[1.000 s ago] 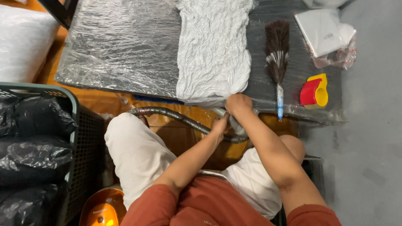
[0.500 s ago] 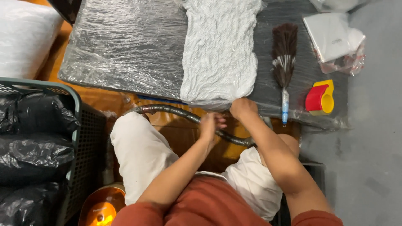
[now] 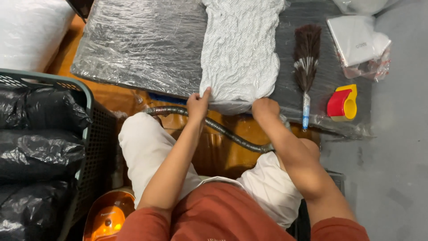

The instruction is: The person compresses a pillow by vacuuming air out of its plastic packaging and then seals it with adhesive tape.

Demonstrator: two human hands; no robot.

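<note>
Both hands have risen from the grey hose to the white crinkled cloth on the plastic-wrapped worktop. Left hand pinches its near edge; right hand is clenched on it. A feather duster lies just right.

I read this as a home laundry or cleaning corner. I see a plastic-wrapped counter, feather duster, bagged basket and vacuum hose.

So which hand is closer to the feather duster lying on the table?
Right. The right hand grips the near edge of the white cloth, just left of the feather duster handle. The left hand holds the cloth's other corner, farther away.
</note>
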